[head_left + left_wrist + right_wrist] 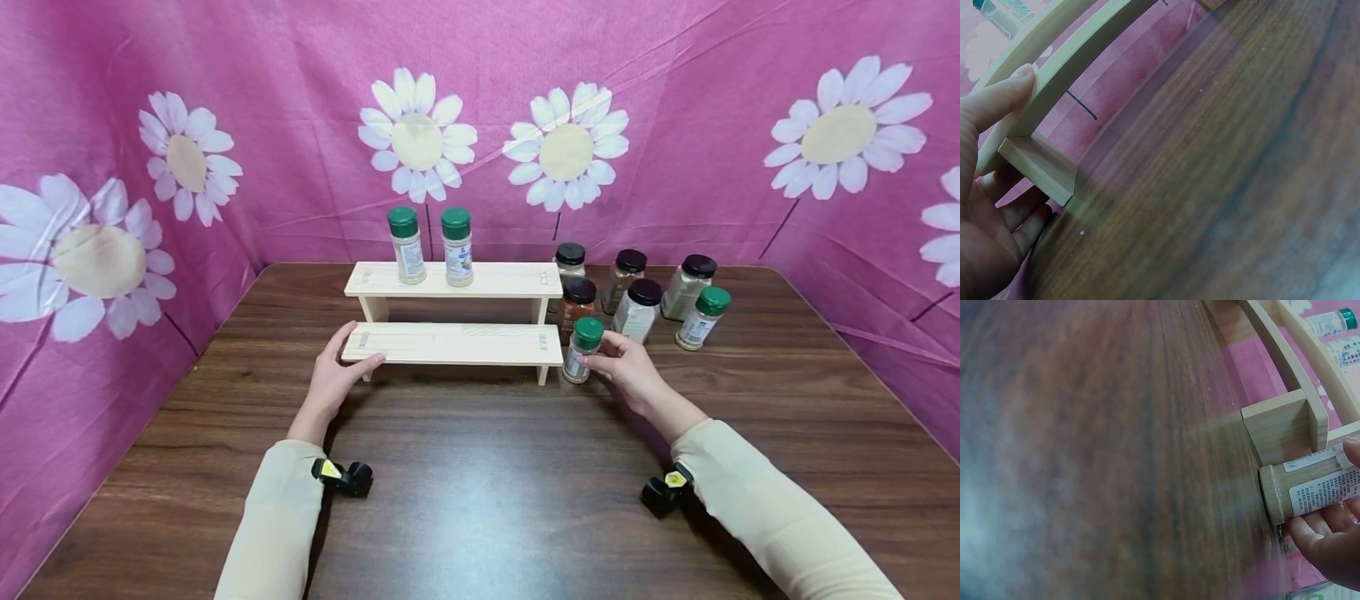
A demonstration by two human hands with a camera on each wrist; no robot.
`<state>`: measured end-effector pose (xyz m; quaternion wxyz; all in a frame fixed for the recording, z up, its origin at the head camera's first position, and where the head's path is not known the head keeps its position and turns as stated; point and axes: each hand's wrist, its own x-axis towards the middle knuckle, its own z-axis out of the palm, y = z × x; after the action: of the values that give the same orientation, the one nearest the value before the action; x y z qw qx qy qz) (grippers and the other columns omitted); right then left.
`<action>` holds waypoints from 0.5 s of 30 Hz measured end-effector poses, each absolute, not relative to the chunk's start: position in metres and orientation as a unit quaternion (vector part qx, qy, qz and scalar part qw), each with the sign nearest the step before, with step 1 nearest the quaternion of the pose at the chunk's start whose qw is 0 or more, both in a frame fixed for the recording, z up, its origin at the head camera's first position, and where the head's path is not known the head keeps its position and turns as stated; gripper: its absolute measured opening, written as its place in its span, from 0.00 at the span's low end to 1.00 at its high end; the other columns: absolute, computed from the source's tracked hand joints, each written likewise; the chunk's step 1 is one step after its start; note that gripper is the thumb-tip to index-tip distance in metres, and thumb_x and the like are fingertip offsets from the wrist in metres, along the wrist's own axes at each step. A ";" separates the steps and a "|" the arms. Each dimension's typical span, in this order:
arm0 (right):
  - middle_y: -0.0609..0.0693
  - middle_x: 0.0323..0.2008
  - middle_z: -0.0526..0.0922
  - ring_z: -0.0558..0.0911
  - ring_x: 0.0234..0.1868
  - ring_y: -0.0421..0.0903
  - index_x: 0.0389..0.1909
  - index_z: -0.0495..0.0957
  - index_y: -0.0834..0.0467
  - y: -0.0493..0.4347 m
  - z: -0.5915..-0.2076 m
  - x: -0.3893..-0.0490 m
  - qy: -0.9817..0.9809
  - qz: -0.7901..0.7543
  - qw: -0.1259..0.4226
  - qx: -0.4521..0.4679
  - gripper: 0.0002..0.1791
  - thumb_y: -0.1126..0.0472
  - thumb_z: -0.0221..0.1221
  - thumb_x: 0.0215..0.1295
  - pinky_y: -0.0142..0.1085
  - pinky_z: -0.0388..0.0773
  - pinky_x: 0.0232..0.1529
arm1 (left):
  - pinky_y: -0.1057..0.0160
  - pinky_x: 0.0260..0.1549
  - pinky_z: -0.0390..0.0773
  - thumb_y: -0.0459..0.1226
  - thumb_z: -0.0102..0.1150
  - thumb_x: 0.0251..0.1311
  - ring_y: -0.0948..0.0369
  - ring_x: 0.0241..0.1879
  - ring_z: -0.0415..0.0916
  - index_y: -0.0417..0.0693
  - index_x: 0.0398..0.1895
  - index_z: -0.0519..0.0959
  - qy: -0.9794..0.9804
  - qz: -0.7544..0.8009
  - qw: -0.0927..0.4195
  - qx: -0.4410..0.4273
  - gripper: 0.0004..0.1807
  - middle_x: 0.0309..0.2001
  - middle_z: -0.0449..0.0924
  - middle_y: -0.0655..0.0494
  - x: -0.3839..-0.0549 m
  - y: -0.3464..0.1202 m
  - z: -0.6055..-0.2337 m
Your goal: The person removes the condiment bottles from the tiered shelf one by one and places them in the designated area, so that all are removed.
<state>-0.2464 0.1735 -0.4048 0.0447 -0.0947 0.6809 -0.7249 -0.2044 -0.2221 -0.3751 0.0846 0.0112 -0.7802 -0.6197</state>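
A two-step wooden shelf rack (453,343) stands on the table. My left hand (333,379) grips the left end of its lower step, thumb on the board; in the left wrist view the other fingers reach behind the side leg (1041,165). At the rack's right end, my right hand (630,375) holds an upright green-capped spice jar (576,364) between thumb and fingers. The right wrist view shows this jar's labelled side (1319,487) close beside the rack's leg. Two more green-capped jars, a left one (410,257) and a right one (458,258), stand on the upper step.
Right of the rack, several black-capped jars (637,312) cluster together, some partly hidden behind others. Another green-capped jar (697,325) stands at their right. A pink cloth (480,50) with white daisies hangs behind the dark wooden table (465,483).
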 end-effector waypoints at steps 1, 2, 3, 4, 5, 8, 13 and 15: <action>0.46 0.37 0.77 0.74 0.39 0.40 0.40 0.75 0.54 0.173 -0.405 -0.246 0.680 -0.726 0.045 -0.095 0.18 0.68 0.63 0.45 0.29 0.70 0.38 | 0.57 0.54 0.52 0.31 0.61 0.46 0.53 0.55 0.55 0.37 0.62 0.53 -0.781 -0.619 0.085 0.011 0.39 0.58 0.58 0.41 -0.204 -0.222 -0.375; 0.46 0.37 0.77 0.74 0.39 0.40 0.40 0.75 0.54 0.173 -0.404 -0.246 0.678 -0.727 0.047 -0.096 0.18 0.68 0.63 0.45 0.29 0.70 0.38 | 0.57 0.54 0.52 0.31 0.61 0.46 0.53 0.55 0.55 0.37 0.62 0.53 -0.781 -0.618 0.085 0.011 0.40 0.58 0.58 0.41 -0.204 -0.222 -0.375; 0.46 0.37 0.76 0.74 0.39 0.40 0.40 0.75 0.53 0.173 -0.403 -0.245 0.680 -0.724 0.047 -0.101 0.17 0.68 0.63 0.46 0.29 0.70 0.38 | 0.57 0.54 0.52 0.31 0.62 0.46 0.53 0.55 0.55 0.37 0.62 0.53 -0.782 -0.618 0.085 0.011 0.40 0.58 0.58 0.41 -0.204 -0.223 -0.375; 0.45 0.36 0.77 0.74 0.39 0.40 0.39 0.75 0.53 0.172 -0.402 -0.244 0.679 -0.725 0.048 -0.102 0.17 0.68 0.63 0.46 0.29 0.70 0.38 | 0.57 0.54 0.52 0.31 0.62 0.46 0.53 0.55 0.55 0.37 0.62 0.53 -0.781 -0.618 0.085 0.012 0.39 0.58 0.58 0.41 -0.205 -0.223 -0.376; 0.45 0.36 0.77 0.74 0.39 0.40 0.39 0.75 0.53 0.172 -0.400 -0.243 0.680 -0.725 0.049 -0.102 0.17 0.67 0.63 0.46 0.29 0.70 0.38 | 0.57 0.54 0.52 0.31 0.62 0.46 0.53 0.55 0.55 0.37 0.62 0.53 -0.780 -0.620 0.084 0.012 0.39 0.58 0.58 0.41 -0.206 -0.224 -0.378; 0.45 0.36 0.76 0.74 0.39 0.39 0.39 0.74 0.53 0.170 -0.393 -0.239 0.691 -0.713 0.052 -0.107 0.16 0.66 0.63 0.47 0.28 0.70 0.38 | 0.58 0.54 0.51 0.31 0.62 0.46 0.54 0.55 0.55 0.39 0.62 0.54 -0.778 -0.623 0.083 0.014 0.40 0.58 0.58 0.42 -0.211 -0.228 -0.385; 0.46 0.36 0.76 0.74 0.38 0.39 0.43 0.71 0.61 0.167 -0.381 -0.233 0.704 -0.703 0.051 -0.087 0.20 0.69 0.62 0.46 0.29 0.70 0.37 | 0.59 0.54 0.52 0.33 0.63 0.45 0.56 0.55 0.55 0.41 0.62 0.54 -0.781 -0.617 0.089 0.012 0.40 0.58 0.58 0.45 -0.218 -0.233 -0.397; 0.46 0.35 0.76 0.74 0.37 0.39 0.45 0.69 0.64 0.167 -0.378 -0.231 0.710 -0.697 0.050 -0.083 0.22 0.70 0.61 0.47 0.29 0.70 0.37 | 0.59 0.54 0.52 0.34 0.63 0.45 0.56 0.55 0.55 0.41 0.62 0.54 -0.785 -0.612 0.093 0.011 0.40 0.58 0.59 0.45 -0.218 -0.233 -0.398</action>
<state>-0.2312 0.1671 -0.3779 0.0501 -0.0828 0.7100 -0.6975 -0.2184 -0.2329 -0.3983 0.0929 0.0113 -0.7852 -0.6121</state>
